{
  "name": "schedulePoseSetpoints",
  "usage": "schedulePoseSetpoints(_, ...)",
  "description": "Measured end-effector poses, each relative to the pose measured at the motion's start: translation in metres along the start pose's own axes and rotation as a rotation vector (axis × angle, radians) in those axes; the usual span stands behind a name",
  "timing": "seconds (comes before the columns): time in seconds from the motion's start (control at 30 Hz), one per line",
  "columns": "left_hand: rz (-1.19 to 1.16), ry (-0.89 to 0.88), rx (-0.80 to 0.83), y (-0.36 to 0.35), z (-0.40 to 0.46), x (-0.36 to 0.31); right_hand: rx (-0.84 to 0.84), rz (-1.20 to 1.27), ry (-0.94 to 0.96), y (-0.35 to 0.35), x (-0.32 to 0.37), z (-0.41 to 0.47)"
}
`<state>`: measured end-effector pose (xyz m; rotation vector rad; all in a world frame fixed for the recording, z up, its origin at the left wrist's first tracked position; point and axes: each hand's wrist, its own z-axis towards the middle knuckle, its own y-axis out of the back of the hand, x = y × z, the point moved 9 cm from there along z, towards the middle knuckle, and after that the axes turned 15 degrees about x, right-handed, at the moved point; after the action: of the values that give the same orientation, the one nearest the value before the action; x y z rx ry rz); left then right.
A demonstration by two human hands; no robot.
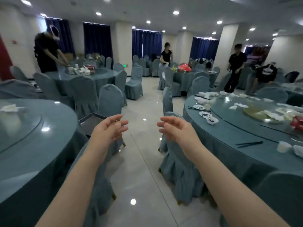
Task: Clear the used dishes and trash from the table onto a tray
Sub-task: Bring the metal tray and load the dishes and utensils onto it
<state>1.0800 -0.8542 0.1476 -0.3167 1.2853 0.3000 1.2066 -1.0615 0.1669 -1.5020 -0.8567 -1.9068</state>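
- left hand and right hand both loose, holding nothing, over the glossy tiled aisle
- dark rectangular metal tray hangs off left round table's edge
- small white dishes and black chopsticks near right teal-clothed table's rim

I see a dark rectangular tray lying flat at the left desk edge; small white sauce-smeared dishes and black chopsticks sit on the right desk
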Motion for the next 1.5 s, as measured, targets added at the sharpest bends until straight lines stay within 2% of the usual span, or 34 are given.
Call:
schedulePoseSetpoints(0.33, -0.085, 0.074, -0.14, 0.079, 0.198, 0.078, 0.066, 0.017, -0.046, 0.051, -0.07, 0.235)
schedulePoseSetpoints(0.63, -0.001, 0.232, -0.359, 0.18, 0.37, 0.198, 0.248, -0.004, -0.165, 0.072, -0.194, 0.495)
schedulePoseSetpoints(0.93, -0.009, 0.471, -0.56, 0.313, 0.492, 0.297, 0.539, 0.054, -0.349, -0.011, -0.3, 0.744)
schedulePoseSetpoints(1.13, -0.01, 0.625, -0.603, 0.41, 0.57, 0.387, 0.607, 0.082, -0.456, -0.056, -0.386, 0.88)
schedulePoseSetpoints(1.37, -0.082, 0.82, -0.684, 0.479, 0.613, 0.483, 0.712, -0.188, -0.569, -0.086, -0.507, 0.99)
schedulePoseSetpoints(1.5, -0.113, 0.937, -0.764, 0.514, 0.623, 0.535, 0.859, -0.422, -0.596, -0.106, -0.583, 1.05)
